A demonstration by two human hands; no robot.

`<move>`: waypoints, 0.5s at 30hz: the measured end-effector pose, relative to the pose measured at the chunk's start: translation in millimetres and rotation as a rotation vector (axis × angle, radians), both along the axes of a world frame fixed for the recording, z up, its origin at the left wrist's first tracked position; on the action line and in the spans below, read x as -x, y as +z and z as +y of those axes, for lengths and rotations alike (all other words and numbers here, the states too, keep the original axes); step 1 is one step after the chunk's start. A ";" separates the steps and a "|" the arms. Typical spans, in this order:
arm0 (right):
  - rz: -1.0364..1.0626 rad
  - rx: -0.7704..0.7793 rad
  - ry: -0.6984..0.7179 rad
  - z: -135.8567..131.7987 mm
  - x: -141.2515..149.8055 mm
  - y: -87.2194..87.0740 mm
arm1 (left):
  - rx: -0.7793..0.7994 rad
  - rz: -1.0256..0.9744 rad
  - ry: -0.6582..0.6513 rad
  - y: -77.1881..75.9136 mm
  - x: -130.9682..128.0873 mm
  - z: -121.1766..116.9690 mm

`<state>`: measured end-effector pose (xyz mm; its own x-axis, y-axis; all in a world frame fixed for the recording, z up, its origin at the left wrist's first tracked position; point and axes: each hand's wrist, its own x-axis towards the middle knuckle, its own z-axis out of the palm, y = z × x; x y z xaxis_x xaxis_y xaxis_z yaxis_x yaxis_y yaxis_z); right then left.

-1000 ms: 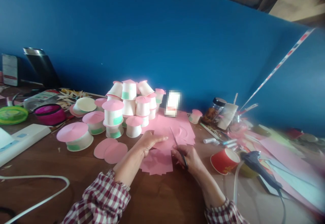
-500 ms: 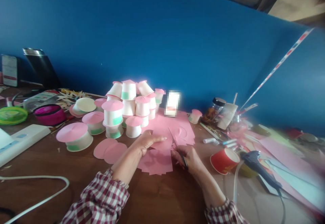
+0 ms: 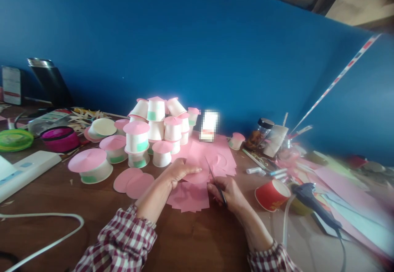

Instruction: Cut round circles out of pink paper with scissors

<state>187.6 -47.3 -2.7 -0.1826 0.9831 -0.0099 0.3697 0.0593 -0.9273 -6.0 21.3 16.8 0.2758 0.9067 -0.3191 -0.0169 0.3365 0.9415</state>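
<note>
My left hand [image 3: 180,171] pinches a piece of pink paper [image 3: 197,157], thumb on top and the other fingers hidden beneath. In my right hand [image 3: 226,192] is a pair of scissors [image 3: 214,178], its blades at the paper's right edge. Under and in front of my hands lie several pink paper sheets [image 3: 189,198] with uneven edges. Two pink paper circles [image 3: 140,185] overlap on the table left of my left forearm. Beyond them, paper cups with pink cone tops [image 3: 138,134] stand stacked.
A red paper cup [image 3: 272,195] lies tilted right of my right hand, beside a glue gun [image 3: 317,204] with its cord. A power strip [image 3: 27,173] and white cable [image 3: 61,218] are at the left. A phone [image 3: 209,125] leans against the blue wall [image 3: 184,50].
The scissors and right fingers have shifted very slightly, and the held paper's edge sits a little differently. My left hand and the cups stay where they were.
</note>
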 end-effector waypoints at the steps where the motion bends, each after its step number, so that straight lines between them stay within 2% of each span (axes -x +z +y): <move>1: 0.006 0.004 0.002 -0.2 0.3 0.7 | 0.001 -0.003 -0.010 0.9 -0.7 -0.9; 8: 0.029 0.012 0.009 -1.3 1.9 6.3 | 0.080 0.002 0.037 3.8 -3.6 -4.8; 15: -0.007 0.010 -0.003 -0.6 -0.1 3.5 | 0.092 -0.015 0.053 3.8 -1.9 -3.7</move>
